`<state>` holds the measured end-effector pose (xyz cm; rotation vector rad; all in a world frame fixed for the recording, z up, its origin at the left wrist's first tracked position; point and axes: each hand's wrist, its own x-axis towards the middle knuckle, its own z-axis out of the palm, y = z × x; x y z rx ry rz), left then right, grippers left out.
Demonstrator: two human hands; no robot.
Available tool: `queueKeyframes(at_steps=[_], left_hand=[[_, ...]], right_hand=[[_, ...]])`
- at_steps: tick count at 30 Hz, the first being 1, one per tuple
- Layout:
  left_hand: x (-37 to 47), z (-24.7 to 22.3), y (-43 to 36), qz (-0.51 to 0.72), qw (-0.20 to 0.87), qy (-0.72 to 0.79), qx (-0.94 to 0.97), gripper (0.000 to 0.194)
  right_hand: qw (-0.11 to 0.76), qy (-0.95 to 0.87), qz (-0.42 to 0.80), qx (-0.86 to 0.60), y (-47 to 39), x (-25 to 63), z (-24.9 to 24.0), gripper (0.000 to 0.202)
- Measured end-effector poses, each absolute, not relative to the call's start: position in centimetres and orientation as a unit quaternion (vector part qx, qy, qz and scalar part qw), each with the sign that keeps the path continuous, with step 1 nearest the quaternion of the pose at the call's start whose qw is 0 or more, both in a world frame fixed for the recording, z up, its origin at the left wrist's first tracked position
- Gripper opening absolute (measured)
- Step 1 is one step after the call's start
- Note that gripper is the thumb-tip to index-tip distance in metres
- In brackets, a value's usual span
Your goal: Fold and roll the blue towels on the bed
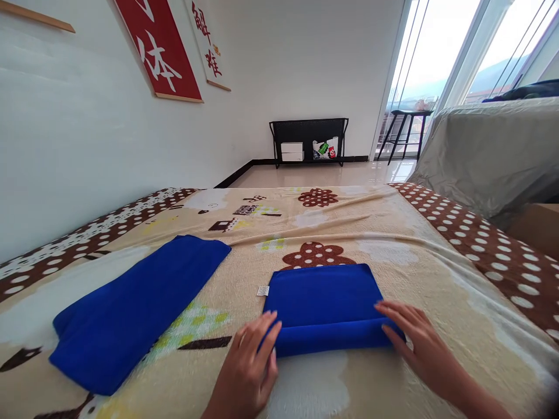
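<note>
A blue cloth lies in front of me, its near edge rolled or folded into a thick band. A small white tag sticks out from its left edge. My left hand grips the left end of that band, with curved fingers on top and the thumb on the near side. At the band's right end, my right hand holds it between fingers and thumb. A second blue cloth lies loosely folded to the left, apart from both hands.
Under everything spreads a beige patterned blanket with brown polka-dot borders. Beyond it, a black rack holds a white box and a bag. A black stool and a grey-covered piece of furniture stand to the right.
</note>
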<state>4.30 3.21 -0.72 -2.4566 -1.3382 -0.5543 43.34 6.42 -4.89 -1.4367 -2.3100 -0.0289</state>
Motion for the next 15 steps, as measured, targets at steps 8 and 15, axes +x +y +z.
queueKeyframes(at_steps=[8, 15], left_hand=[[5.7, -4.0, 2.2, -0.176, 0.176, -0.505, -0.827, 0.048], [6.7, -0.2, 4.8, -0.063, 0.063, -0.566, -0.820, 0.034]], right_hand=[[0.258, -0.826, -0.103, -0.490, 4.7, 40.9, -7.6, 0.041], [0.206, -0.828, -0.010, -0.522, 6.4, 39.5, -2.8, 0.016]])
